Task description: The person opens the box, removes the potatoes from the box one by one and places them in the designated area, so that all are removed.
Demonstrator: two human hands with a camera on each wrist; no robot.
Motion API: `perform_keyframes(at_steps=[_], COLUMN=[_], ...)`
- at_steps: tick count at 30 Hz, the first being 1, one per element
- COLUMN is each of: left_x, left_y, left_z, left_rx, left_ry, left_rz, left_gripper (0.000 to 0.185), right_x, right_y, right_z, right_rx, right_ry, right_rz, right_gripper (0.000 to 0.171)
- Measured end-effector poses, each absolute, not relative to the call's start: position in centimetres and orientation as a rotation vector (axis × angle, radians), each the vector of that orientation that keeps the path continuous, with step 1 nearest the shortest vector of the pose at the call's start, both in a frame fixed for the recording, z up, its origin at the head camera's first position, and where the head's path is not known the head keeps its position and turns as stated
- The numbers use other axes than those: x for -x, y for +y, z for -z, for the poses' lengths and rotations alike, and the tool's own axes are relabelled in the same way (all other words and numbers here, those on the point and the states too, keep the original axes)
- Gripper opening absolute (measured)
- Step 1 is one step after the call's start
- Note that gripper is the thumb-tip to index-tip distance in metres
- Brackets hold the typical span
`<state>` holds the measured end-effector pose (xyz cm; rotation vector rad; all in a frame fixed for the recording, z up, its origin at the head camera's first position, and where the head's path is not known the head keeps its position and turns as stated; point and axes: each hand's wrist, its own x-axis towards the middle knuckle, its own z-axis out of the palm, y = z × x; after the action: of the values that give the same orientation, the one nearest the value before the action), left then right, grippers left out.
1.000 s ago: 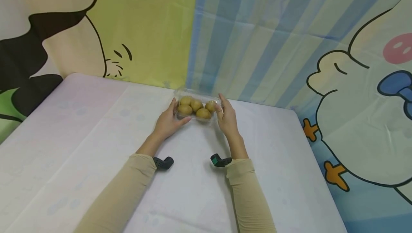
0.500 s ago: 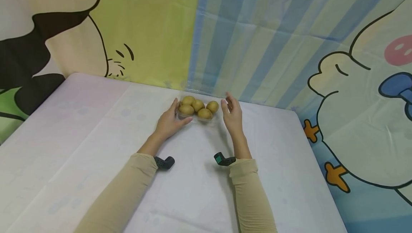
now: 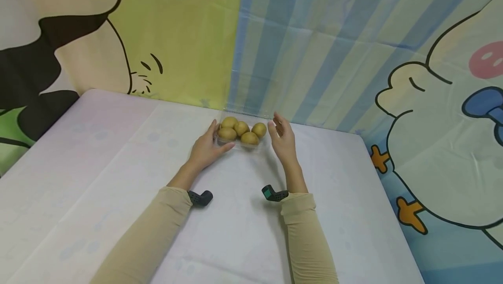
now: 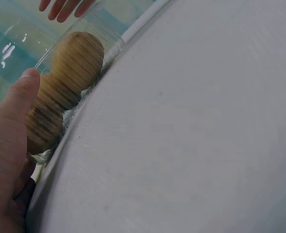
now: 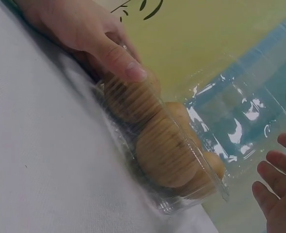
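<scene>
Head view has the clear plastic clamshell (image 3: 240,138) at the far side of the white table (image 3: 118,179), just short of the cartoon backdrop (image 3: 314,48), with brownish kiwifruit (image 3: 241,132) packed inside. Left hand (image 3: 205,146) holds its left end, thumb pressed on the near wall; right hand (image 3: 283,139) hovers just off the right end, fingers loosely spread, holding nothing. Lid (image 5: 235,116) stands up and open on the far side. That thin, glossy shell looks light, flexible and a bit slippery, likely to buckle under a hard squeeze, while the fruit gives it weight and can bruise. Best hold, I'd judge, is both short ends low on the tray, not the flimsy lid
</scene>
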<state>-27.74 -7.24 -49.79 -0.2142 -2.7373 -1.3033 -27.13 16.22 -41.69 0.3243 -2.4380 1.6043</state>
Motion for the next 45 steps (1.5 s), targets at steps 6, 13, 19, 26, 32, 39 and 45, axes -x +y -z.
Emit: perform_keyframes(at_steps=[6, 13, 19, 26, 32, 39, 45], left_x=[27.8, 27.8, 28.2, 28.1, 28.1, 27.9, 27.7], left_y=[-7.2, -7.3, -7.2, -7.7, -7.6, -7.6, -8.0], left_z=[49.8, 49.9, 49.8, 50.3, 50.6, 50.5, 50.2], left_rx=[0.228, 0.235, 0.242, 0.215, 0.237, 0.255, 0.256], left_ry=[-2.722, -2.72, -2.712, -2.724, -2.716, -2.717, -2.715], left_rz=[1.306, 1.291, 1.308, 1.315, 1.363, 1.379, 1.39], left_gripper=[0.106, 0.106, 0.106, 0.109, 0.107, 0.106, 0.105], right_x=[28.6, 28.6, 28.9, 29.1, 29.9, 30.9, 31.5], right_y=[16.4, 16.2, 16.3, 16.5, 16.8, 16.5, 16.0], right_z=[43.6, 43.9, 43.5, 43.0, 42.1, 40.9, 40.3], right_rx=[-0.367, -0.402, -0.417, -0.441, -0.586, -0.723, -0.77], right_ry=[-2.513, -2.639, -2.748, -2.85, -2.972, -3.117, -3.173], right_rz=[-1.506, -1.298, -1.105, -1.068, -0.862, -0.576, -0.401], right_gripper=[0.057, 0.072, 0.08, 0.073, 0.065, 0.057, 0.054])
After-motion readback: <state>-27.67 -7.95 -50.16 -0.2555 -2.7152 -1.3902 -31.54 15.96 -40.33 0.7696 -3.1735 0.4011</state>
